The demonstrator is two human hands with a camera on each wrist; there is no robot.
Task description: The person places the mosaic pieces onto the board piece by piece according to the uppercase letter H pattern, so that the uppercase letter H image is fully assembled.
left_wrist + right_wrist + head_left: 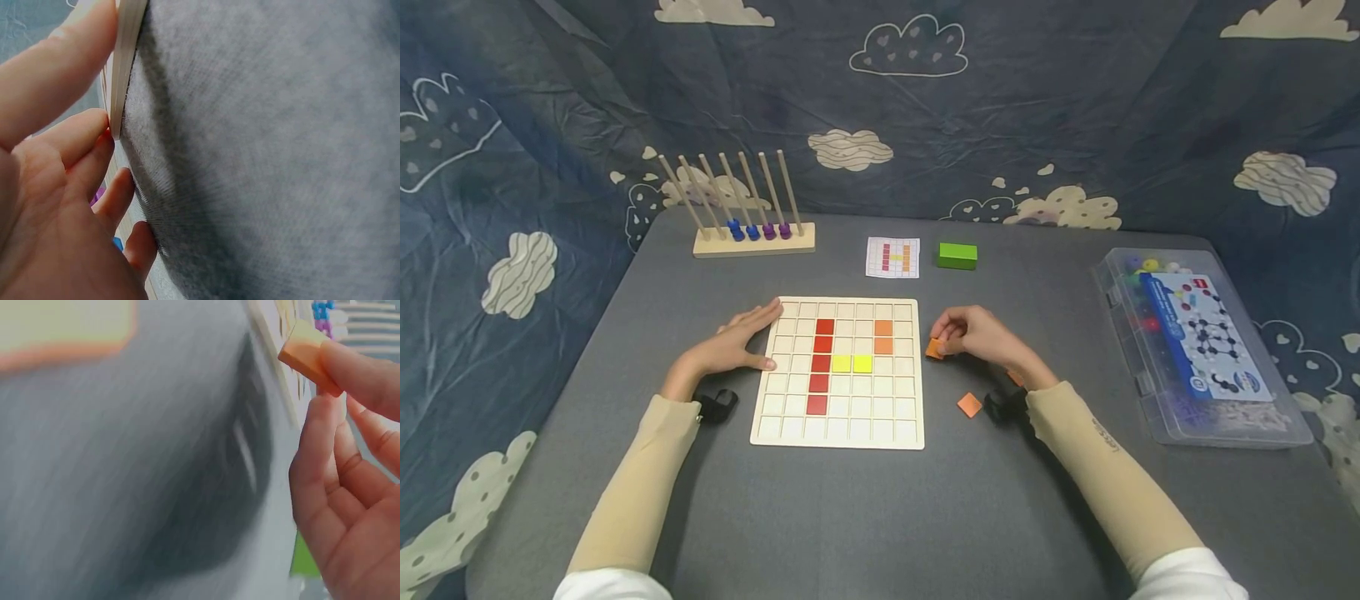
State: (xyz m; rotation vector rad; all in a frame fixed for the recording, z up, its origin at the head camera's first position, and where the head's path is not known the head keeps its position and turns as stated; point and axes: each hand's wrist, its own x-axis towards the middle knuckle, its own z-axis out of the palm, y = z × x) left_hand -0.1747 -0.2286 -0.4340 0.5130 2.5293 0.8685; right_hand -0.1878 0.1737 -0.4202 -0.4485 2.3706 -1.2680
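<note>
A pale wooden grid board (786,429) lies on the grey table, bearing a column of red square tiles (820,364), two yellow tiles (852,363) and two orange tiles (883,337). My left hand (733,343) rests along its left edge, fingers extended; thumb and fingertips touch the edge in the left wrist view. Just right of the board, my right hand (976,333) pinches an orange square tile (310,359) between thumb and fingers. Nearer me lies a loose orange tile (969,405). Another orange tile (1015,377) is partly hidden beneath the right wrist.
Behind the board lie a small pattern card (892,257) and a green block (957,256). A wooden peg stand (754,240) with blue and purple beads stands at the back left. On the right sits a clear plastic case (1206,350) with a blue label.
</note>
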